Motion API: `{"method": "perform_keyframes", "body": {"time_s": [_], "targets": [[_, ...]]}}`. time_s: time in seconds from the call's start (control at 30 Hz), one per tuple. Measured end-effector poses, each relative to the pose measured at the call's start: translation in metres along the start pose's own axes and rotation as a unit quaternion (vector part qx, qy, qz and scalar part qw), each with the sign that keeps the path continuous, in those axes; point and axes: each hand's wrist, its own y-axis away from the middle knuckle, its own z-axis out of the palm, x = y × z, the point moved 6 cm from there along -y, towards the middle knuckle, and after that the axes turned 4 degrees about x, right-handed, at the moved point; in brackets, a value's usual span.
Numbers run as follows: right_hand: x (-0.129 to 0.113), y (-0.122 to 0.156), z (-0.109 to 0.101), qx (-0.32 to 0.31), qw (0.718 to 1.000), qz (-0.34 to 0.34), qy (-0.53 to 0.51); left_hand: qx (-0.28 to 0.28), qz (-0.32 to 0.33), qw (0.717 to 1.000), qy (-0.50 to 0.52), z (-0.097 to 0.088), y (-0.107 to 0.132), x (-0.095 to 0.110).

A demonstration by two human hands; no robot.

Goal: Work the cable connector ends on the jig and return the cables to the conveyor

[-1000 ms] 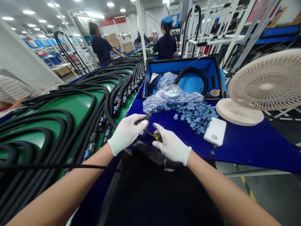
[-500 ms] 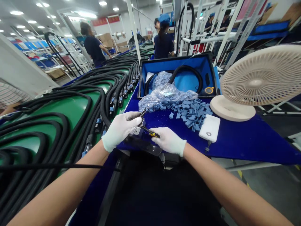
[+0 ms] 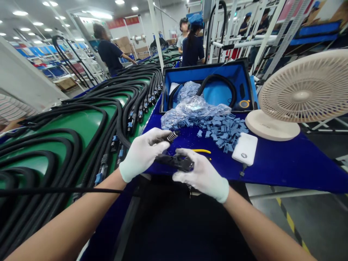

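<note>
In the head view, the gloved left hand [image 3: 145, 154] pinches a dark part with a ribbed end [image 3: 172, 136] between thumb and fingers. Just beside it, the right hand [image 3: 202, 172] has its thumb and fingers closed round a black piece [image 3: 174, 161] that reaches across to the left hand; I cannot tell whether the left hand grips it too. A yellow strip [image 3: 201, 150] lies on the tabletop [image 3: 285, 165] just beyond the right hand. Farther beyond both hands, a blue bin [image 3: 185, 75] with a black rim holds a looped black hose [image 3: 213, 77], a white item [image 3: 174, 87] and a yellow-ringed item [image 3: 244, 104]. A clear plastic bag [image 3: 193, 105] sits partly in the bin and spills over its near edge, against loose blue clips [image 3: 223, 128]; its contents are unclear. Right of the right hand lies a white box [image 3: 245, 148]; left of the left hand, black hoses [image 3: 121, 119] cover a green surface [image 3: 84, 117]
</note>
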Motion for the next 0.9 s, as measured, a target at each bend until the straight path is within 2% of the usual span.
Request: {"method": "perform_keyframes", "body": {"time_s": [0.07,0.13,0.27,0.37,0.53,0.7,0.77,0.9], "targets": [[-0.005,0.005,0.012,0.023,0.985,0.065,-0.157,-0.058,0.038,0.997,-0.042,0.006,0.002,0.006],[-0.005,0.006,0.018,0.045,0.959,0.096,-0.263,-0.120,0.060,0.989,-0.069,0.012,0.002,0.007],[0.003,0.003,0.018,0.045,0.923,0.126,-0.360,-0.205,0.094,0.972,-0.069,0.020,-0.001,0.010],[0.007,0.006,0.013,0.038,0.928,0.139,-0.344,-0.214,0.134,0.966,-0.062,0.023,0.000,0.014],[0.006,0.004,0.003,0.013,0.977,0.114,-0.180,-0.201,0.158,0.965,-0.055,0.028,0.010,0.008],[0.009,0.000,0.002,-0.015,0.975,0.115,-0.189,-0.193,0.218,0.953,-0.085,0.034,0.021,-0.002],[0.008,0.001,0.002,-0.016,0.971,0.120,-0.208,-0.176,0.191,0.964,-0.061,0.035,0.016,-0.008],[0.004,0.004,0.003,-0.004,0.964,0.111,-0.241,-0.153,0.035,0.987,-0.015,0.040,-0.004,-0.024]]}}
